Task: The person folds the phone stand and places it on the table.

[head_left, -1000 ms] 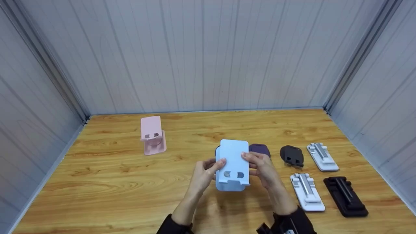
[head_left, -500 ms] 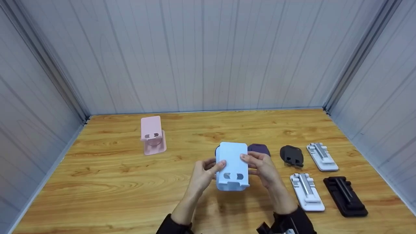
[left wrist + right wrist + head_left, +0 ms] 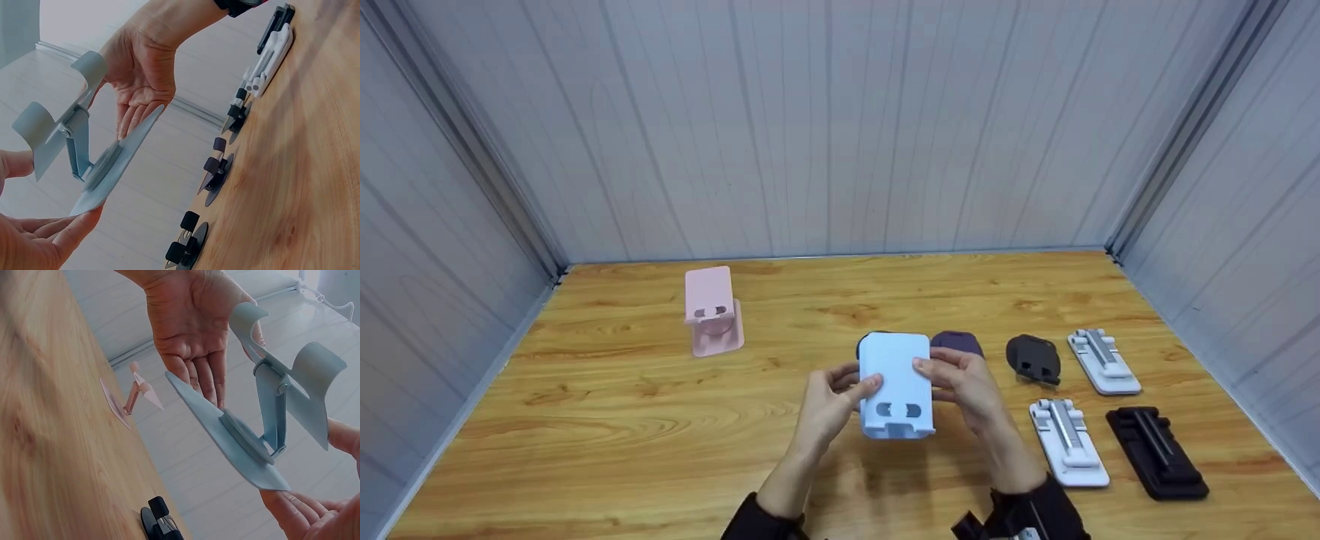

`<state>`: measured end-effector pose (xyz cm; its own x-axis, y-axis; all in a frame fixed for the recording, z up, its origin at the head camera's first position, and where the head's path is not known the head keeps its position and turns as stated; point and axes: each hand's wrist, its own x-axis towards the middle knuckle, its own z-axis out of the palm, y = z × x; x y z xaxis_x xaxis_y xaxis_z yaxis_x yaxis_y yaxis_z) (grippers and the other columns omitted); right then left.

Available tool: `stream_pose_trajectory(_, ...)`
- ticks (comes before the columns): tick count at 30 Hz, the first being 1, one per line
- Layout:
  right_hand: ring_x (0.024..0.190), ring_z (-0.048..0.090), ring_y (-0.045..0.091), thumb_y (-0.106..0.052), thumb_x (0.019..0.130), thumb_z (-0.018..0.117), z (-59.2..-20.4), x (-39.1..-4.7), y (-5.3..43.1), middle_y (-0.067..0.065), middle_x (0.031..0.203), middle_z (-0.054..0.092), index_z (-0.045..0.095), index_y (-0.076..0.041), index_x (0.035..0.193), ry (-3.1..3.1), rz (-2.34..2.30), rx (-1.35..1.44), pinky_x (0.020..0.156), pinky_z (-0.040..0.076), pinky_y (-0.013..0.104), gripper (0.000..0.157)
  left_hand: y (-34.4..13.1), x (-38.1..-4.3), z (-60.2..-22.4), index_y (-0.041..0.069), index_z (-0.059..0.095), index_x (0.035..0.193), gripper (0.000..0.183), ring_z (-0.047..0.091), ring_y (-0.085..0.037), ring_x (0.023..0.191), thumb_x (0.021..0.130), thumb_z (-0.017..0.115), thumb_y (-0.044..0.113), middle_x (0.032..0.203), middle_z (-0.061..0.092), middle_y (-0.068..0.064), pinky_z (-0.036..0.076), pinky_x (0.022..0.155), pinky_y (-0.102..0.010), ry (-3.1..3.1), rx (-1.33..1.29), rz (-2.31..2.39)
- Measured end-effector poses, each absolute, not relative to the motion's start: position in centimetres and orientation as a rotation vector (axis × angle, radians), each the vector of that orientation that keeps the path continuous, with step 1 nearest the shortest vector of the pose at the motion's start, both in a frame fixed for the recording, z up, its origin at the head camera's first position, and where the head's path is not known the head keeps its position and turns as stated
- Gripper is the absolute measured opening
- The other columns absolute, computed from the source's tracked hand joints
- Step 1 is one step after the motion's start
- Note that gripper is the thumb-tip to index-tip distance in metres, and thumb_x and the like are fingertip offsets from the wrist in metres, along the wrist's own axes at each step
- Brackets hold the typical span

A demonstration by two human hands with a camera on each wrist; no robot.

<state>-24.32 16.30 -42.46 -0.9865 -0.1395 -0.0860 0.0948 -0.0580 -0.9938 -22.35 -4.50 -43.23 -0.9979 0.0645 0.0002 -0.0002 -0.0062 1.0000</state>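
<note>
Both hands hold a light blue phone stand (image 3: 896, 375) up off the wooden table. My left hand (image 3: 825, 409) grips its left side, thumb on the upper plate and fingers at the base. On the opposite side my right hand (image 3: 971, 382) does the same. The left wrist view shows the base plate (image 3: 126, 154) and the upper plate apart, joined by a hinged arm (image 3: 79, 140). Two curled lips (image 3: 320, 371) stand out from the upper plate in the right wrist view. From the head, the upper plate covers most of the base.
A pink phone stand (image 3: 709, 292) stands unfolded at the back left. Behind my hands are a purple stand (image 3: 958, 342) and a mostly hidden dark one. Rightward lie a black stand (image 3: 1027, 356), two white folded stands (image 3: 1069, 442) and a black folded one (image 3: 1156, 454).
The blue stand's upper plate has moved down and slightly left in the head view, lining up more closely over its base. Both hands keep their grip and barely move.
</note>
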Motion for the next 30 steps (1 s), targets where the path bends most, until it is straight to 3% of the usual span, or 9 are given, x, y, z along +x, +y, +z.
stream_pose_trajectory(11,0.083,0.076,0.012,0.001,0.103,0.069,-42.4,-24.3,16.0,0.013,0.106,0.081,0.052,0.024,0.144,2.061,-2.202,0.036,0.072,0.065,0.026,0.051,-4.1,-22.2,-43.3,-0.026,0.062,0.132,0.046,0.075,-0.02,0.088,0.095,0.079,-0.003,0.106,0.079,-0.026,0.058,0.066,-0.02,2.221,0.042,2.222)
stream_pose_trajectory(20,0.081,0.076,0.014,0.004,0.099,0.071,-42.3,-24.1,15.6,0.022,0.11,0.08,0.057,0.024,0.141,2.123,-2.208,0.113,0.068,0.064,0.025,0.048,-3.8,-22.0,-43.7,-0.025,0.065,0.128,0.043,0.074,-0.021,0.085,0.093,0.081,-0.006,0.1,0.08,-0.023,0.064,0.071,-0.027,2.309,0.045,2.228)
stream_pose_trajectory(30,0.076,0.075,0.014,0.007,0.097,0.073,-42.3,-24.0,15.3,0.022,0.104,0.081,0.062,0.022,0.135,2.181,-2.232,0.133,0.063,0.062,0.024,0.042,-3.7,-21.9,-43.6,-0.024,0.064,0.128,0.041,0.076,-0.021,0.087,0.094,0.08,-0.009,0.101,0.08,-0.025,0.063,0.068,-0.025,2.252,0.021,2.26)
